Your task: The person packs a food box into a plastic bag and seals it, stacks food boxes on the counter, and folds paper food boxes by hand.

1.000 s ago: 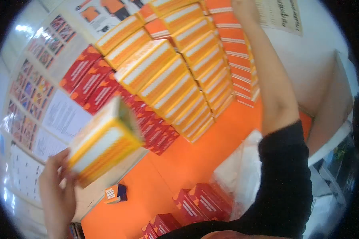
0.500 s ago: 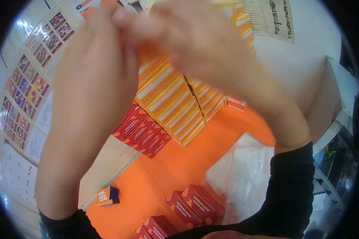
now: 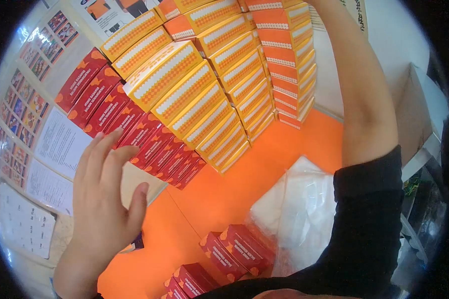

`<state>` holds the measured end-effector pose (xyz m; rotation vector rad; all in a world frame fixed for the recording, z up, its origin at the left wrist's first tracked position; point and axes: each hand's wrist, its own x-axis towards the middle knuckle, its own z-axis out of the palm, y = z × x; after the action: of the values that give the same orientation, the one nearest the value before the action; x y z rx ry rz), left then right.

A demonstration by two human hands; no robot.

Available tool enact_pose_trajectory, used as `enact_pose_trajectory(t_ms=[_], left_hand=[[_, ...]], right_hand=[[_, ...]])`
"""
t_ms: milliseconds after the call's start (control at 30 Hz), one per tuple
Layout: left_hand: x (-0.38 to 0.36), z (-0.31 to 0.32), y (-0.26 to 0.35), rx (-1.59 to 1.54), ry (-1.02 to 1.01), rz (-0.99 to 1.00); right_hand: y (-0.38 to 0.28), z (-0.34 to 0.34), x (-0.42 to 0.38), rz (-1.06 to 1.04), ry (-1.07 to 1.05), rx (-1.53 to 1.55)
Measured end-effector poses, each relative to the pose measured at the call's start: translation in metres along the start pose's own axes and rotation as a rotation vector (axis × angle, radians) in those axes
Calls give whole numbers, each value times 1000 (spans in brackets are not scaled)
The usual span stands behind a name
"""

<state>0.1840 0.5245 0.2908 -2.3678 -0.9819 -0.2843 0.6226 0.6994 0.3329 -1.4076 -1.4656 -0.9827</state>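
My left hand point(image 3: 104, 194) is raised with its fingers spread and nothing in it. Its fingertips overlap the lower left side of a column of red printed boxes point(image 3: 145, 134). Right beside that column rise tall stacks of yellow boxes point(image 3: 189, 107) with white and orange patterned bands. Farther right, the stacked boxes point(image 3: 279, 47) show orange sides. My right forearm point(image 3: 366, 94) reaches up past these stacks, and the hand itself is cut off by the top edge of the view.
On the orange tabletop point(image 3: 189, 209) lie clear plastic bags point(image 3: 304, 214) and several red boxes point(image 3: 244, 249) near my body. A small dark box point(image 3: 138, 242) is mostly hidden behind my left hand. Printed sheets point(image 3: 60, 142) cover the left wall.
My hands were together high in front of the stacks, blurred, with something orange between them. They have parted: the left came down and opened, the right went up out of view.
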Motion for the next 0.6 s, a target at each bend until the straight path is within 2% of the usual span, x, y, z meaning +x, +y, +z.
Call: enact_pose_trajectory(t_ms=[33, 67, 133, 167, 233, 367, 433, 567, 600], left_hand=[[-2, 1, -4, -5, -9, -43], [-4, 1, -8, -8, -11, -44], [-7, 1, -12, 9, 1, -80], [-8, 2, -13, 6, -12, -93], [-10, 6, -15, 2, -23, -92], [-10, 15, -19, -11, -69, -105], [-7, 21, -22, -14, -74, -100], [11, 31, -37, -19, -7, -36], [17, 35, -43, -22, -9, -48]], right_hand=[[-13, -1, -7, 242, 30, 44], [-23, 0, -13, 241, 26, 44], [-37, 7, -24, -76, 261, 93], [-39, 14, -27, -74, 257, 93], [-44, 27, -34, -150, 109, -114], [-31, 49, -29, -41, 82, -311], [-26, 58, -29, 80, 43, -443], [-56, 68, -55, 152, 95, -312], [-64, 84, -80, 102, 267, -142]])
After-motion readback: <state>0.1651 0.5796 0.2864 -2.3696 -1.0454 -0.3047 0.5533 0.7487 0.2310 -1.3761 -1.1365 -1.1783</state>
